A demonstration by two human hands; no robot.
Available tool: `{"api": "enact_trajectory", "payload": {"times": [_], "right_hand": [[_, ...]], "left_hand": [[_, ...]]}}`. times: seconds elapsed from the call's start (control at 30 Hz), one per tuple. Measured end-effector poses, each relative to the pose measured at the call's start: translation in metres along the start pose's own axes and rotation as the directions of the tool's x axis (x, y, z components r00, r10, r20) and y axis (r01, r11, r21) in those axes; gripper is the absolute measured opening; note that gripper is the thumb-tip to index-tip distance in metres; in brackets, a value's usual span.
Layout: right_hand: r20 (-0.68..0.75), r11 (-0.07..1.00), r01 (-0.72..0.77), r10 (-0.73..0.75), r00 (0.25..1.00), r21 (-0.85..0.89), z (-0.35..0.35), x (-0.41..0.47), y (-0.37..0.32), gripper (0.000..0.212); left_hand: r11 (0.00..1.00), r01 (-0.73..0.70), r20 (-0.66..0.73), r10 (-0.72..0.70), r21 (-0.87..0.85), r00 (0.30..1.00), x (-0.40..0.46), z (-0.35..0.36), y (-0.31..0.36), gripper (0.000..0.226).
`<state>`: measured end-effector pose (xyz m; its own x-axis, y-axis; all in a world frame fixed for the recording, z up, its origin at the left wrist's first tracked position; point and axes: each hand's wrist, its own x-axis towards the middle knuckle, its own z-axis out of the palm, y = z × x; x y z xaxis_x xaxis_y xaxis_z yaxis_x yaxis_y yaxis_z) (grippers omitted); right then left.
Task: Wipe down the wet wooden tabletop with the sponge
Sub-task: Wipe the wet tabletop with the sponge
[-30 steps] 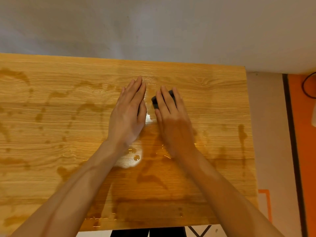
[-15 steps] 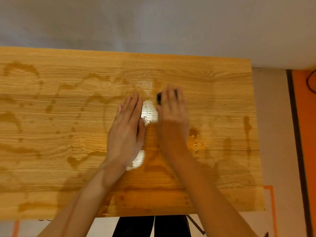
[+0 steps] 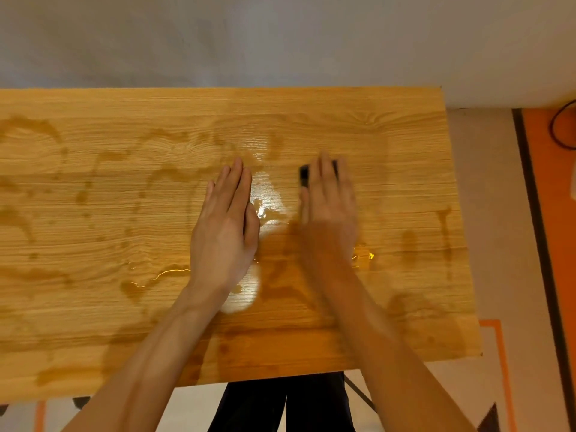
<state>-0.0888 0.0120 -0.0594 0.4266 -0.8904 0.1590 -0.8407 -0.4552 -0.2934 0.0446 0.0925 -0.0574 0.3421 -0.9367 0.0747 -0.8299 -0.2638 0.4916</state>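
A: What moved in the last second?

B: The right hand [image 3: 327,210] slid the sponge [image 3: 304,176] rightward across the surface [image 3: 124,213]. A second ago it lay just beside the left hand [image 3: 226,226]; now a clear gap stands between them, with a shiny puddle [image 3: 265,198] showing in it

A: And the sponge itself?

B: Dark, mostly hidden under the right hand's straight fingers [image 3: 324,173], which press it flat to the wood. Only its left end and a sliver at the fingertips show. The hand is blurred, so I judge it mid-stroke

A: The left hand?

B: Flat on the wood, fingers straight and together, holding nothing. It has hardly shifted; it looks like a brace

A: So how far along is the wiping?

B: Early, I'd say. Dark wet streaks [image 3: 37,132] cover the left half, another streak [image 3: 444,232] runs down near the right edge, and the puddle between the hands is not yet taken up. The stroke is working the right-centre part only; the left side looks untouched
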Motion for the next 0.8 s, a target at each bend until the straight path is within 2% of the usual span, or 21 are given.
{"api": "enact_trajectory", "payload": {"times": [0.07,0.13,0.2,0.27,0.33,0.4,0.5,0.57,0.6,0.67,0.7,0.77,0.8], "right_hand": [[0.035,0.988,0.152,-0.151,0.988,-0.015,0.003,-0.004,-0.012,0.047],[0.028,0.985,0.169,-0.168,0.985,-0.025,-0.011,-0.002,0.021,0.047],[0.009,0.999,-0.045,0.046,0.999,-0.013,-0.035,-0.004,0.077,0.044],[-0.038,0.960,-0.280,0.280,0.959,-0.006,-0.058,-0.009,0.116,0.046],[-0.108,0.928,-0.373,0.372,0.922,0.012,-0.052,-0.012,0.105,0.046],[-0.116,0.952,-0.305,0.299,0.947,-0.034,-0.030,-0.016,0.061,0.045],[0.048,0.991,0.023,-0.017,0.999,-0.133,-0.001,-0.029,-0.011,0.053],[0.081,0.976,0.143,-0.131,0.988,-0.166,-0.002,-0.031,-0.015,0.051],[0.080,0.971,0.140,-0.126,0.989,-0.195,-0.011,-0.030,-0.002,0.050],[0.024,0.983,0.014,-0.009,1.000,-0.186,-0.032,-0.033,0.050,0.049],[0.001,0.981,-0.138,0.140,0.990,-0.133,-0.047,-0.036,0.079,0.046],[-0.077,0.924,-0.381,0.379,0.922,-0.024,-0.063,-0.041,0.105,0.045],[-0.112,0.900,-0.436,0.434,0.894,0.005,-0.060,-0.039,0.100,0.046]], "left_hand": [[1.000,0.002,-0.006,-0.002,0.004,1.000,-0.001,0.001,0.001,0.050],[1.000,-0.006,-0.013,0.006,-0.011,1.000,-0.001,0.002,0.001,0.051],[1.000,-0.011,-0.020,0.010,-0.022,1.000,-0.001,0.002,0.001,0.050],[1.000,-0.016,-0.024,0.016,-0.025,1.000,-0.002,0.001,0.000,0.050],[0.999,-0.019,-0.028,0.019,-0.027,0.999,-0.001,0.001,-0.001,0.050],[1.000,-0.018,-0.025,0.018,-0.026,1.000,-0.001,0.001,-0.001,0.050],[1.000,-0.012,-0.031,0.012,-0.010,0.999,-0.001,0.001,0.001,0.049],[1.000,-0.014,-0.039,0.014,-0.001,0.999,-0.002,0.002,0.002,0.049],[1.000,-0.017,-0.042,0.017,-0.004,0.999,-0.002,0.002,0.002,0.049],[1.000,-0.027,-0.046,0.026,-0.012,0.999,-0.002,0.003,0.001,0.049],[0.999,-0.032,-0.049,0.031,-0.010,0.998,-0.002,0.003,0.000,0.049],[0.999,-0.036,-0.054,0.036,-0.001,0.998,-0.002,0.003,-0.001,0.049],[0.999,-0.037,-0.053,0.036,-0.001,0.998,-0.002,0.003,-0.002,0.049]]}}
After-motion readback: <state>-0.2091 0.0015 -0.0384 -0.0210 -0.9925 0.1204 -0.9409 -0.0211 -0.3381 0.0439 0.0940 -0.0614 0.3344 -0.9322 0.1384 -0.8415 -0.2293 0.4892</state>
